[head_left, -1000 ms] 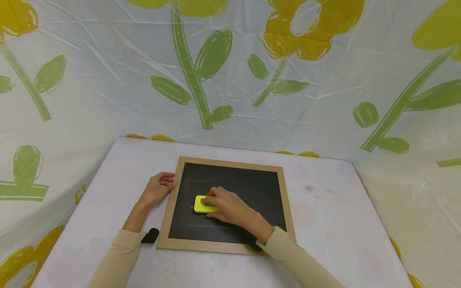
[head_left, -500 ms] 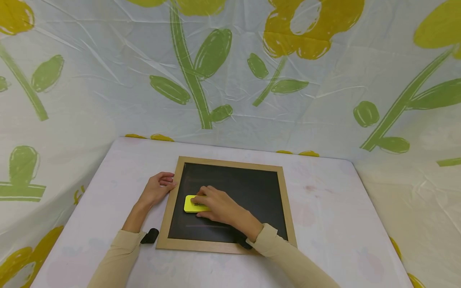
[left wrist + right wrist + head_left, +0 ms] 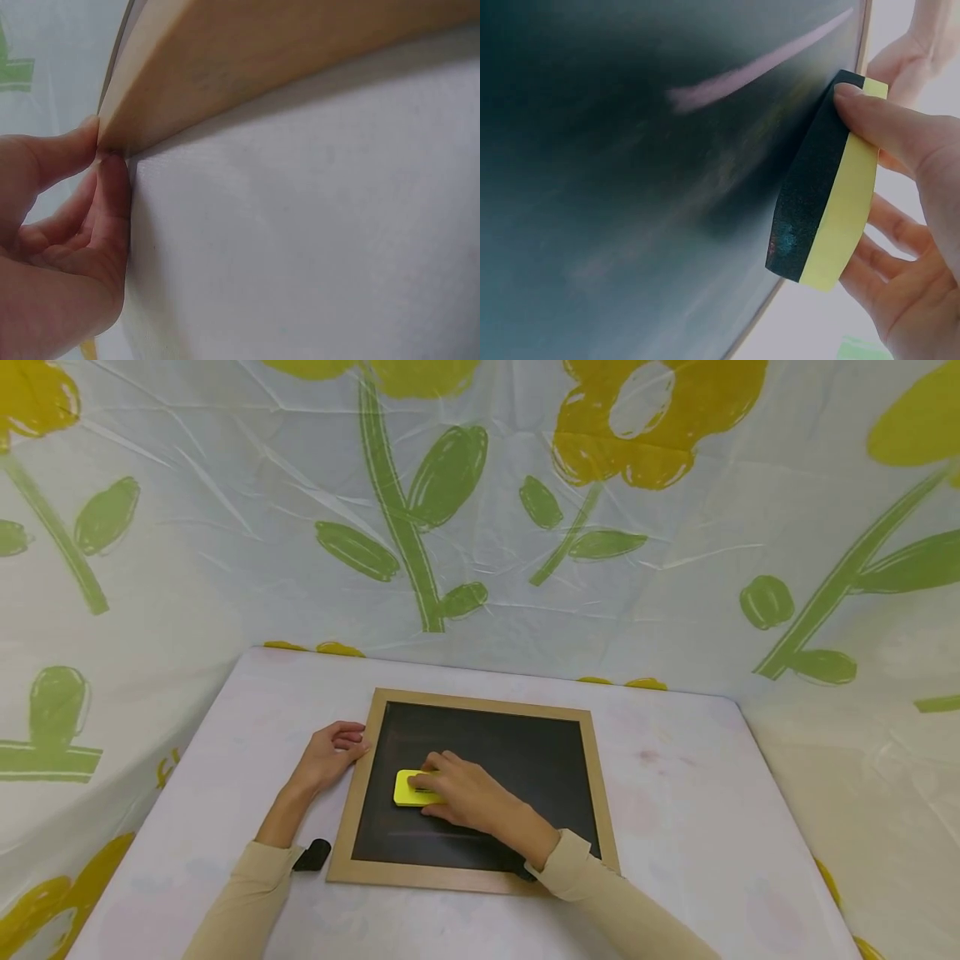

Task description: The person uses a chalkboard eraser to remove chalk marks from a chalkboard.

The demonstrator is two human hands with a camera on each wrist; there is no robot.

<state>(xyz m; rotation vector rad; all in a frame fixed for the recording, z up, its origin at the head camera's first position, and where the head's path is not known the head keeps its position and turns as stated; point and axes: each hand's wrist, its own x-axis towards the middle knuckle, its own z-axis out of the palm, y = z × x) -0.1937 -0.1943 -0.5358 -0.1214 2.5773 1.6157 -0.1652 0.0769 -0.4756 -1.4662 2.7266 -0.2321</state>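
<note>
A wood-framed chalkboard [image 3: 517, 777] lies flat on the table. My right hand [image 3: 476, 793] grips a yellow chalkboard eraser [image 3: 405, 789] over the left half of the board. In the right wrist view the eraser [image 3: 817, 195] shows its black felt side facing the board, with the thumb along one edge and the fingers on the other. A pink chalk line [image 3: 757, 75] runs beside it among pale smears. My left hand [image 3: 330, 756] holds the frame's left edge; in the left wrist view its thumb and a fingertip pinch the wooden frame [image 3: 225, 67].
The table [image 3: 675, 810] carries a pale cloth. A flower-printed sheet [image 3: 285, 468] hangs behind and at both sides. A black wrist camera [image 3: 313, 855] sits by the left cuff, close to the board's lower left corner.
The eraser slid left along the board, then came back slightly right. The pink line near the lower edge has become fainter. My left hand stays at the frame.
</note>
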